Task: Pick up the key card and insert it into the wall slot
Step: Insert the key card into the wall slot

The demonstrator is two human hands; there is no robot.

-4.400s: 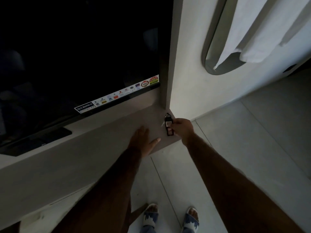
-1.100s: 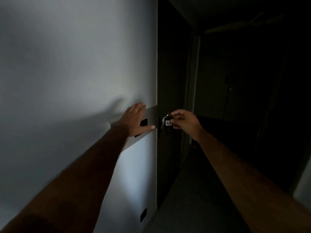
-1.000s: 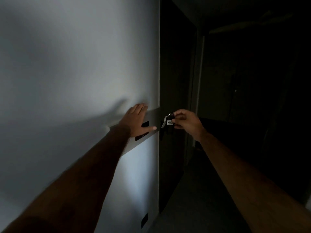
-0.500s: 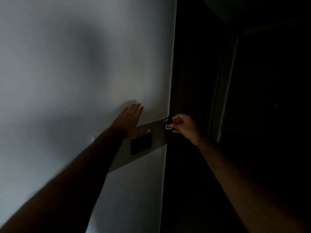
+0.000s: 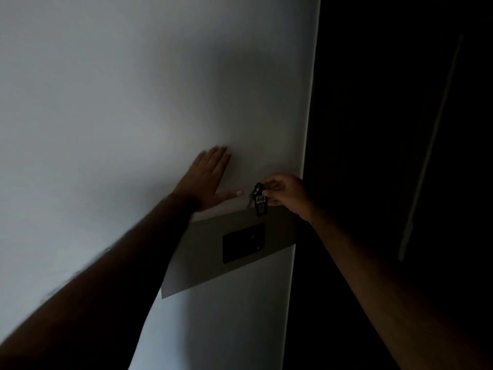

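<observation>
A small dark key card (image 5: pixel 260 205) with a white label and a key ring hangs from my right hand (image 5: pixel 286 194), pinched between thumb and fingers. It is just above the black wall slot unit (image 5: pixel 244 243), which shows a tiny red light and sits on a grey panel (image 5: pixel 202 259). The card's lower end overlaps the panel's top edge, a little above the slot unit. My left hand (image 5: pixel 206 182) lies flat and open on the white wall, up and left of the slot unit.
The white wall (image 5: pixel 133 102) ends in a vertical corner edge (image 5: pixel 306 156) just right of the panel. Beyond it lies a very dark doorway or corridor with a faint pale vertical strip (image 5: pixel 426 156).
The view has come closer to the wall. My right hand brought the key card from the wall corner over to above the slot unit. My left hand slid up off the panel.
</observation>
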